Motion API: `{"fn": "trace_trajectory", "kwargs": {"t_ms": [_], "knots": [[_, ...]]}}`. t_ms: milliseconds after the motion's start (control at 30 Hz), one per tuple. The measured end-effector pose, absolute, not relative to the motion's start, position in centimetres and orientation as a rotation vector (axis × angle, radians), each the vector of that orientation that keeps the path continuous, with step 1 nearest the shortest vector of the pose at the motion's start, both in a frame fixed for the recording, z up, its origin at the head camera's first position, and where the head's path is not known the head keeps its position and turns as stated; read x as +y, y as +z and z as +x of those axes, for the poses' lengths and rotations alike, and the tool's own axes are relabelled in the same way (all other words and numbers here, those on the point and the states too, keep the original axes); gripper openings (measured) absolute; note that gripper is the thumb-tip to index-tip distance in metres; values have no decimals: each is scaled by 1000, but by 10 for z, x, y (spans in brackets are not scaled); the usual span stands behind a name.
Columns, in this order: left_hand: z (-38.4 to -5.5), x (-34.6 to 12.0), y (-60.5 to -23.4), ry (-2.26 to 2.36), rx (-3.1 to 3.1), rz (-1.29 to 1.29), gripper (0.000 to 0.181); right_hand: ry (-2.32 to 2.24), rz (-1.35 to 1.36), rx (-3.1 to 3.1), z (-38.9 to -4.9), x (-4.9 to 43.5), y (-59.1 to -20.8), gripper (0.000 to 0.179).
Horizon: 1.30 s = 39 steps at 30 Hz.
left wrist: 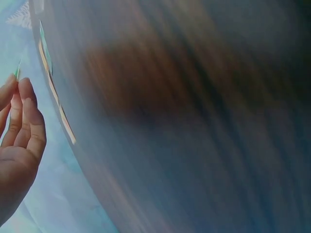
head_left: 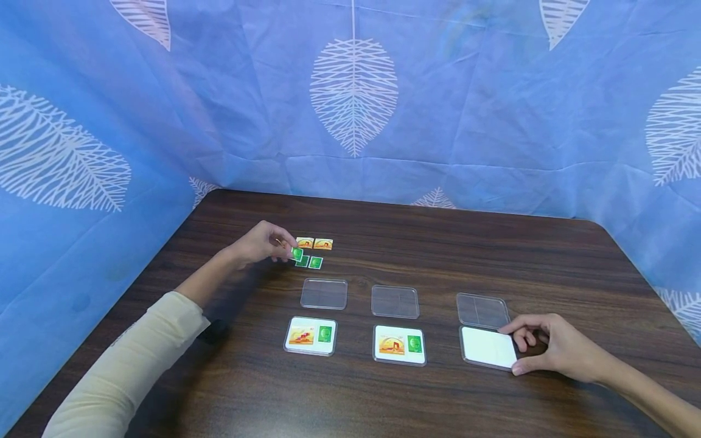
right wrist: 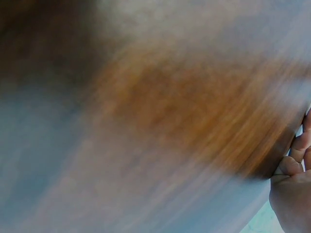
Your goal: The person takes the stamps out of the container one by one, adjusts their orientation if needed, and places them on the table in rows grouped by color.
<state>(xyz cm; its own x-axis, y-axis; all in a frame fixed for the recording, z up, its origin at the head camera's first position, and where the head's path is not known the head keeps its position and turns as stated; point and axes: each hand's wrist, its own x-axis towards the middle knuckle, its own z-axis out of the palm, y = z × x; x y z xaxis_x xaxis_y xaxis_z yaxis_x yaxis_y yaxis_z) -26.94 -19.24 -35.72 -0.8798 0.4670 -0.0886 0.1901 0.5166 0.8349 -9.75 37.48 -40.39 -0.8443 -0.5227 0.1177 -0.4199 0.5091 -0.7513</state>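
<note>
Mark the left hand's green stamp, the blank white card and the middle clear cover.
Green stamp (head_left: 297,253): head view, its printed face.
Blank white card (head_left: 487,347): head view, middle of its face.
Middle clear cover (head_left: 394,302): head view, centre of its panel.

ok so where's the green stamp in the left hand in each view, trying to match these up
Head: the green stamp is left of centre, a little below mid-height, pinched by the left hand.
Left wrist: near the left edge, above mid-height, the green stamp shows as a thin sliver.
Right wrist: not in it.
Shared landmark: the brown table, in all three views.
</note>
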Motion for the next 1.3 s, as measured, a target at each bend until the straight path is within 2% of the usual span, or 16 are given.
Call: {"fn": "trace_trajectory", "kwargs": {"t_ms": [1300], "knots": [[-272,-201,-370,1013,2626,549,7,-1266,-839,2603,-97,376,-405,49]]}}
